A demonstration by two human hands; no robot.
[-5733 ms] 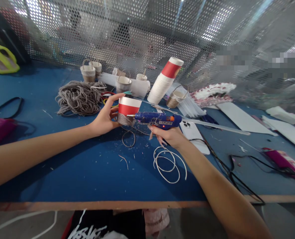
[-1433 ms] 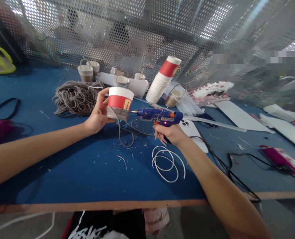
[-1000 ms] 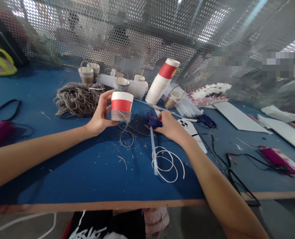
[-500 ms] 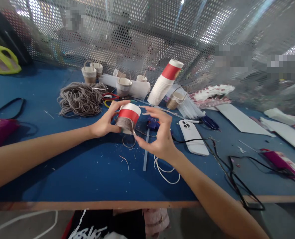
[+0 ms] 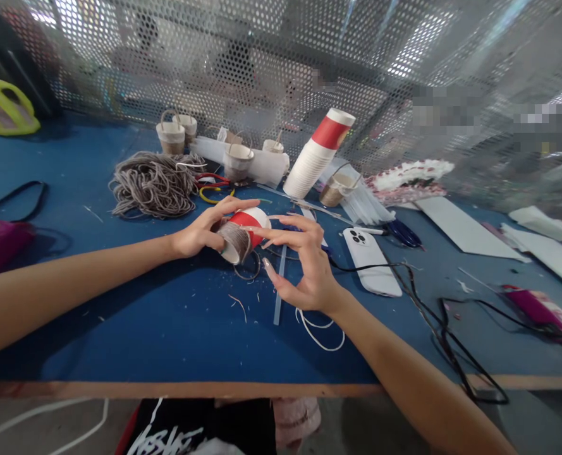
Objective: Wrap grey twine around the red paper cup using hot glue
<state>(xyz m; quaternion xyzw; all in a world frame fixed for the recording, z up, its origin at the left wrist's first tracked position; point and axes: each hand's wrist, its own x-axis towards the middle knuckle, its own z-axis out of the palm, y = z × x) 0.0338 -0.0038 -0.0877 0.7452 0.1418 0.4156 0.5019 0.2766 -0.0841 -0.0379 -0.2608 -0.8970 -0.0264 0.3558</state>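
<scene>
My left hand is shut on a red-and-white paper cup, tilted so its bottom faces me. Grey cord is wound round the cup's lower part, and a loose loop of it hangs to the blue table. My right hand is beside the cup with fingers spread, its index and middle fingertips touching the cup's side. A clear glue stick pokes out from under this hand; the glue gun itself is mostly hidden behind it.
A heap of grey cord lies at the back left, with small cup baskets behind it. A leaning stack of cups, a white phone, a white cord loop and black cables lie to the right.
My right hand set the blue glue gun down on the table and came over to the cup. My left hand tipped the cup from upright onto its side.
</scene>
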